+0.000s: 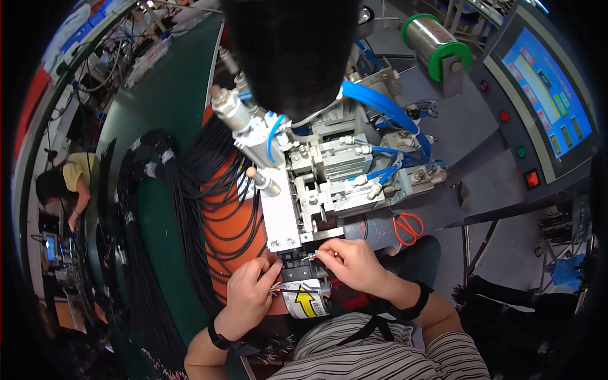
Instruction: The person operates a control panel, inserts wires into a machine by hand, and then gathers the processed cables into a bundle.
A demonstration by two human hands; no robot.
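Note:
My right hand (356, 265) pinches thin wires (311, 257) with small coloured ends, just in front of the metal machine (315, 190). Opposite it, my left hand (250, 290) has thumb and fingers drawn together at the left side of a small black fixture (297, 273). What those left fingers hold, if anything, is hidden. Fine coloured wires (277, 287) show below the left fingertips, beside a white label with a yellow arrow (306, 303). Both hands sit low at the machine's front edge, a short gap apart.
Bundles of black cable (183, 171) lie left on an orange mat (221, 183) and green table (166, 218). Orange-handled scissors (406, 228) rest right of the machine. A solder wire spool (437, 45) and a touch screen (543, 85) stand beyond. Another person (69, 180) is far left.

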